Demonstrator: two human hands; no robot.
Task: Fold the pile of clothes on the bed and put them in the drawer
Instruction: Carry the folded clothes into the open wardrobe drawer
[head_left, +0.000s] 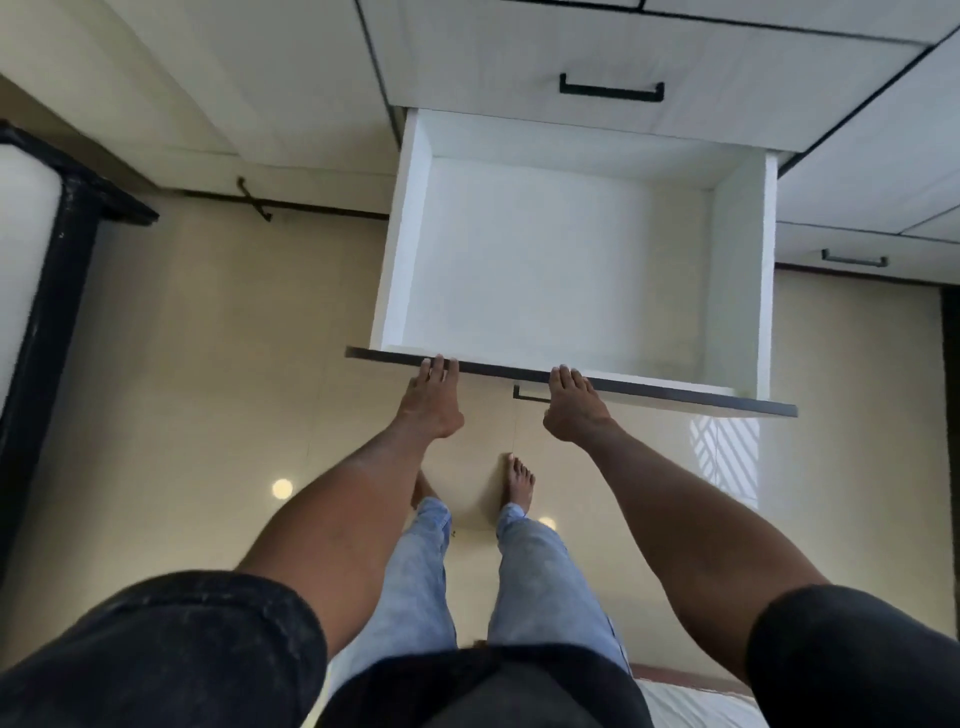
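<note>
Head view: one white drawer (566, 260) stands pulled far out of a white wardrobe, its inside bare, and everything else is placed from it. Two hands reach to its dark front edge. The left hand (431, 397) lies at the left part of that edge, its straight fingers (439, 366) touching the top of the front panel; its grip is open and flat, holding nothing. The right hand (574, 402) lies near the middle of the same edge, just above the drawer's own black handle (530, 395), with fingers likewise straight on the edge and nothing held. The two hands are near each other but apart.

Above the open drawer sits one closed drawer front with a black handle (611, 89). To the right of the open drawer another closed front carries a third black handle (854, 258). To its far left, a black bed frame (62, 244) edges a white mattress. Below the drawer lies glossy beige floor (208, 364), where two bare feet (519, 483) stand under light blue jeans (540, 582). Two dark sleeves (156, 649) cover the upper arms. No clothes show in the drawer or in either hand; a strip of pale bedding (691, 706) shows at the bottom right corner.
</note>
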